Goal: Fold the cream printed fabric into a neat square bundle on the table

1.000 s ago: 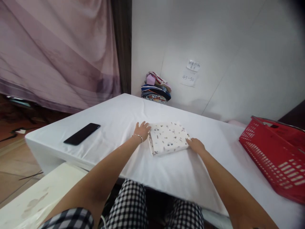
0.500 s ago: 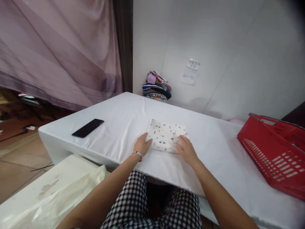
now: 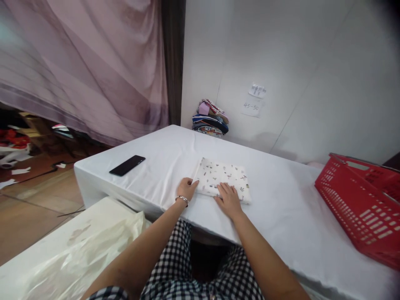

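Head view shows one folded patterned cloth point(image 3: 223, 179), one phone point(image 3: 127, 165), one red basket point(image 3: 359, 204). Left hand point(image 3: 186, 188) and right hand point(image 3: 228, 200) rest flat on the cloth, fingers spread.

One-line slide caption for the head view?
Both hands, left and right, rest on a folded patterned cloth on a white table.

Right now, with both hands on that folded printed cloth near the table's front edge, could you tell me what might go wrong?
The folded cloth lies close to the table edge, so a pull from the left hand or right hand could slide it off. The loose white cover might bunch and spoil the fold. The phone also sits near the left edge; tugging the cover could shift it.
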A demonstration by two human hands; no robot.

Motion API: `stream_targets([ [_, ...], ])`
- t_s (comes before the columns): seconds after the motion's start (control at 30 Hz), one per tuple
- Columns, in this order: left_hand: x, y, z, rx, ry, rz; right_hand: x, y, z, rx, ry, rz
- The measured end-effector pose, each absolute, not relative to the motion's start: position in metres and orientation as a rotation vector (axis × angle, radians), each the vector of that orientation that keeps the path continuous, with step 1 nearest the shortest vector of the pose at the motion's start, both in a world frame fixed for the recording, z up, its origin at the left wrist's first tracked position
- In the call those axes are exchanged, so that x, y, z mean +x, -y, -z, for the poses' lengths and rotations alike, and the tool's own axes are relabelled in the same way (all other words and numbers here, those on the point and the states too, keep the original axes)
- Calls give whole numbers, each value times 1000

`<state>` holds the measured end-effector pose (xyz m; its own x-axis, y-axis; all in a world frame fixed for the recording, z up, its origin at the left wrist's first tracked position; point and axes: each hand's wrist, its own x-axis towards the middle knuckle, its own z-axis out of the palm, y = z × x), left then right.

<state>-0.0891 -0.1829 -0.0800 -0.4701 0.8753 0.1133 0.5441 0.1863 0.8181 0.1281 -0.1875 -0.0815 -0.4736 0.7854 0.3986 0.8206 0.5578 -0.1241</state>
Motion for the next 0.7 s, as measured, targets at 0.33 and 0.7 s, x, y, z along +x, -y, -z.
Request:
stream_targets([
  [0.33,-90,174,63,1430,-2194,-907,141,182,81,-1113,2084,-11],
  [0.7,-86,87,31,1495,-2157,-557,176,157,83,-1345,1758,-28],
])
